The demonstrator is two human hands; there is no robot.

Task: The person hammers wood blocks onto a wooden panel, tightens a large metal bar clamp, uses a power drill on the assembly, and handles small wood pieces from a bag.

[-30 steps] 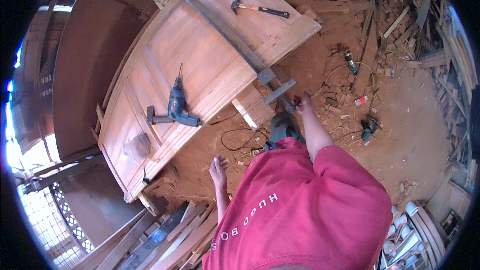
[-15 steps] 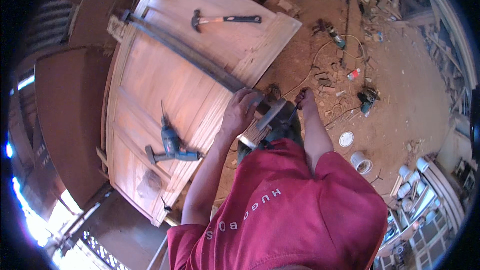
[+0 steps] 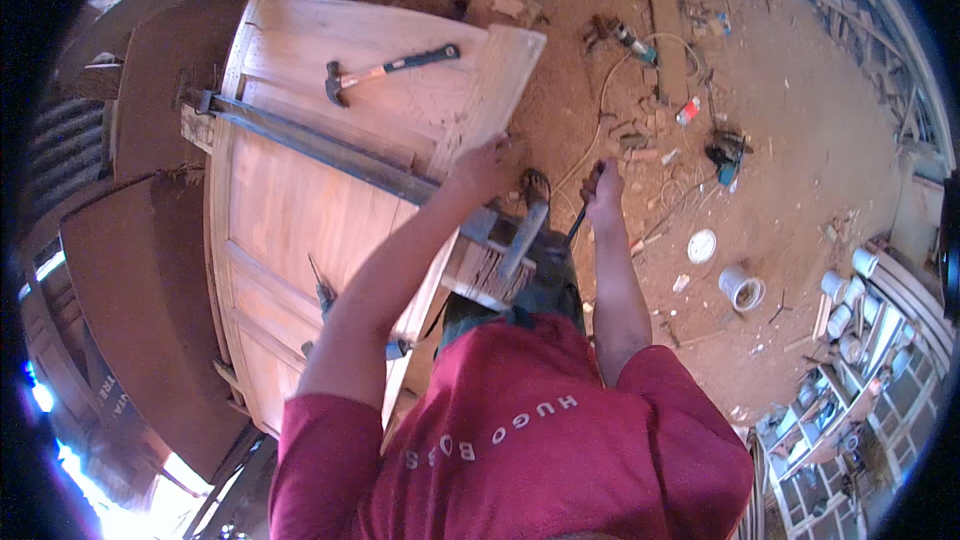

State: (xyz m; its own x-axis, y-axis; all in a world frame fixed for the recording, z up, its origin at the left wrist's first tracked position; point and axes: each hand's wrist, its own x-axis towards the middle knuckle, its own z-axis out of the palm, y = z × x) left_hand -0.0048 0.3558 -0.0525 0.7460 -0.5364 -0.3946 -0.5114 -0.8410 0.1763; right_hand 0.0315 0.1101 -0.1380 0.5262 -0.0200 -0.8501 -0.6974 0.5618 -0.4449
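Observation:
A long metal bar clamp [image 3: 320, 145] lies across a pale wooden panelled door [image 3: 290, 185]. Its near end sits beside a wood block [image 3: 488, 272], close to my body. My left hand [image 3: 482, 175], blurred, reaches over the door's edge beyond the bar, fingers extended and nothing visible in them. Off to the right of the clamp's end, my right hand [image 3: 603, 190] is closed around a thin dark rod-like tool [image 3: 576, 224] that slants down toward my lap. A claw hammer [image 3: 390, 70] rests on the far panel. My left forearm partly covers a power drill [image 3: 325, 295] on the door.
On the dirt floor to the right lie a corded power tool [image 3: 636, 43], another green tool [image 3: 727, 155], a red-and-white container [image 3: 688, 111], a white lid [image 3: 702, 246] and a white bucket [image 3: 741, 287]. Wood scraps are scattered around. A shelf unit [image 3: 815, 420] stands at lower right.
My left hand has left the clamp bar and moved forward over the door's edge. The view has shifted, and my left forearm now hides part of the drill. My right hand keeps its tool.

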